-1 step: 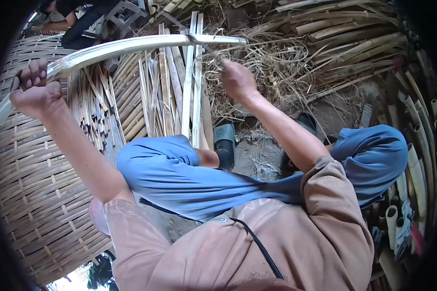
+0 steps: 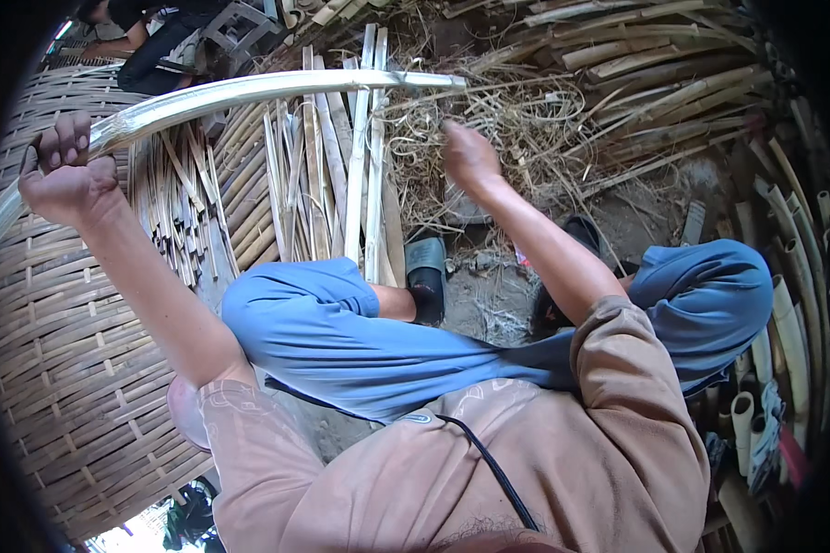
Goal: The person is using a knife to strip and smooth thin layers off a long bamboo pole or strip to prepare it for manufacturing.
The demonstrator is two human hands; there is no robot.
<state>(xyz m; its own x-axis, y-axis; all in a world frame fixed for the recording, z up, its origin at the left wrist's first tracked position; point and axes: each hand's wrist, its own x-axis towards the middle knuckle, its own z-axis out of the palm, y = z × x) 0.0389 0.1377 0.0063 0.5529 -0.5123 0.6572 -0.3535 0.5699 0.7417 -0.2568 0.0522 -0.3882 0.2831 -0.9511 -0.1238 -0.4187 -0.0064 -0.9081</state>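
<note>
A long, pale split bamboo strip (image 2: 249, 90) arcs across the upper left, its narrow tip lying over two upright bamboo slats (image 2: 367, 157). My left hand (image 2: 69, 175) is closed round the strip near the left rim, fingers curled over it. My right hand (image 2: 473, 161) is a closed fist a little below and right of the tip, apart from the strip. From it juts the dark end of a knife (image 2: 448, 125); its blade is hard to make out now against the shavings.
Curly bamboo shavings (image 2: 516, 129) lie beyond my right hand. Split bamboo pieces (image 2: 673, 83) are stacked far right, with tubes (image 2: 743, 419) near right. Thin slats (image 2: 180, 198) rest beside a woven bamboo mat (image 2: 74, 369). Another person (image 2: 148, 46) sits far left.
My right hand has moved right and slightly nearer me, and the knife blade that crossed the strip is off it. The strip's tip has shifted slightly down. My left hand stays put.
</note>
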